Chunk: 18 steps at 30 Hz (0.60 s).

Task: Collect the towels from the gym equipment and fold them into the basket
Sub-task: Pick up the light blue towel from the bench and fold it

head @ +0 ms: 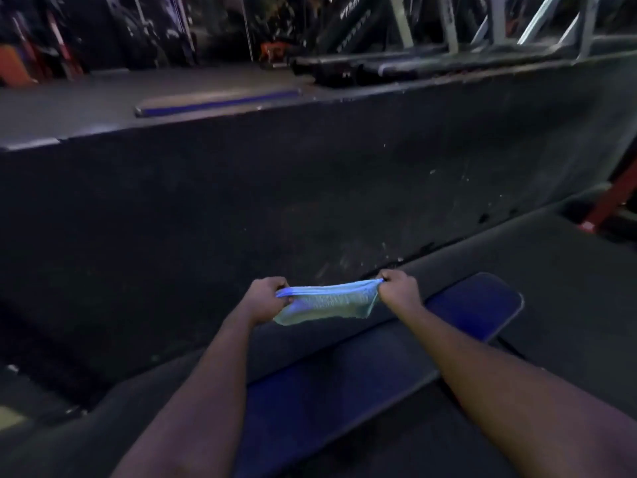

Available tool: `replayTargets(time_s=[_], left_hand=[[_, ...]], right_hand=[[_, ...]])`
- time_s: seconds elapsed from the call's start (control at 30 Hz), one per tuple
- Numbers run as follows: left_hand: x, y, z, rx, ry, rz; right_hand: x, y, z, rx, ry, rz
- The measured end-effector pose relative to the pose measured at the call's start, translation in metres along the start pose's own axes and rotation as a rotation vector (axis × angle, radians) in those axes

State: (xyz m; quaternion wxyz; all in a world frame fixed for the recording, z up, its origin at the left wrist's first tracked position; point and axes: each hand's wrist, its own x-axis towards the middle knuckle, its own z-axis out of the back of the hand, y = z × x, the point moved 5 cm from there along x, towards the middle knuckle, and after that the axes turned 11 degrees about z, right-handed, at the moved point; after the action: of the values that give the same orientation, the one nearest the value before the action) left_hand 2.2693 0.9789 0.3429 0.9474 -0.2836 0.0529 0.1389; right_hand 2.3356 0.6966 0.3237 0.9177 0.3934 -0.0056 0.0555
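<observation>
A light blue towel (327, 301) hangs stretched between my two hands, above a blue padded bench (475, 301). My left hand (267, 294) pinches its left end with curled fingers. My right hand (400, 288) pinches its right end the same way. The towel's lower edge sags below the taut upper edge. No basket is in view.
The bench runs from the lower middle toward the right, on dark rubber flooring (241, 219). A raised platform edge (206, 112) with a blue pad crosses the upper left. Gym machines and frames (448, 29) stand at the back, and a red frame leg (617, 194) at the right.
</observation>
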Motion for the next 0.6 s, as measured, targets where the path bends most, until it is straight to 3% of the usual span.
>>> replayTargets(time_s=[0.23,0.33,0.47,0.6], left_hand=[[-0.02,0.083,-0.152,0.155,0.345,0.113],[-0.024,0.122,-0.201,0.091,0.411,0.189],[0.004,0.157,-0.238,0.029,0.351,0.216],[0.049,0.181,-0.261,-0.151,0.123,0.264]], right_hand=[[-0.067,-0.124,-0.1,-0.088,0.335,-0.168],[-0.085,-0.17,-0.139,-0.028,0.373,-0.285],[-0.072,-0.189,-0.176,0.066,0.329,-0.341],[-0.034,-0.203,-0.215,0.142,0.259,-0.32]])
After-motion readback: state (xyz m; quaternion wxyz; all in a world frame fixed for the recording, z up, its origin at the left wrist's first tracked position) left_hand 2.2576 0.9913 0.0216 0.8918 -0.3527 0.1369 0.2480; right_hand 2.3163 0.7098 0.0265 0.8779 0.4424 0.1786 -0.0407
